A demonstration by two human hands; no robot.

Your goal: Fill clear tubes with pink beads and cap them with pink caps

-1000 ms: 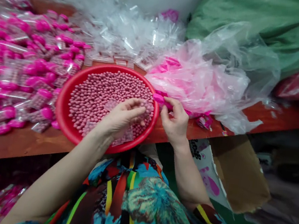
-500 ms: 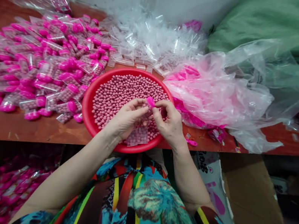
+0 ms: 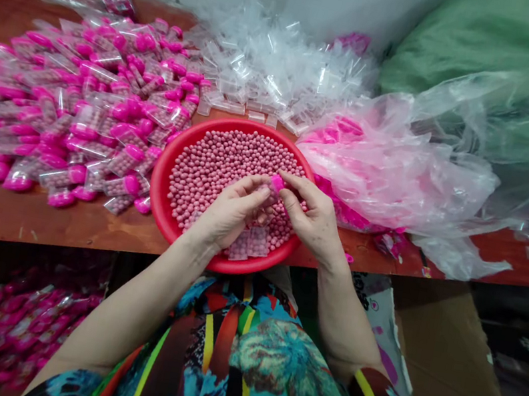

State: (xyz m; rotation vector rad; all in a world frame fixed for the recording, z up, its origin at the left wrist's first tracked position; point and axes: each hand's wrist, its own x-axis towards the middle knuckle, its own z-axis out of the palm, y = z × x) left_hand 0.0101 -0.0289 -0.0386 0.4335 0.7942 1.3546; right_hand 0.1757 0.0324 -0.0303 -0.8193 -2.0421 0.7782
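Note:
Over a red bowl [image 3: 159, 197] of small pink beads [image 3: 230, 158], my two hands meet. My left hand [image 3: 231, 213] is closed around a small clear bottle, largely hidden by the fingers. A bright pink cap [image 3: 277, 182] sits at the bottle's upper end. Thumb and fingertips of my right hand [image 3: 316, 220] pinch this cap from the right side. Whether the cap is fully seated I cannot tell. Under the hands, several clear containers [image 3: 250, 243] lie side by side on the beads at the bowl's near edge.
Pink-capped bottles of beads [image 3: 81, 106] are heaped at left. Behind the bowl lies a pile of clear empty bottles [image 3: 275, 71]. A plastic bag of pink caps [image 3: 402, 160] spreads at right, before a green sack [image 3: 483, 45]. Below the table [image 3: 61, 228] stands a cardboard box [image 3: 441, 356].
The pink cap has turned between my fingers, and my right hand has closed further over it. The whole view has shifted slightly.

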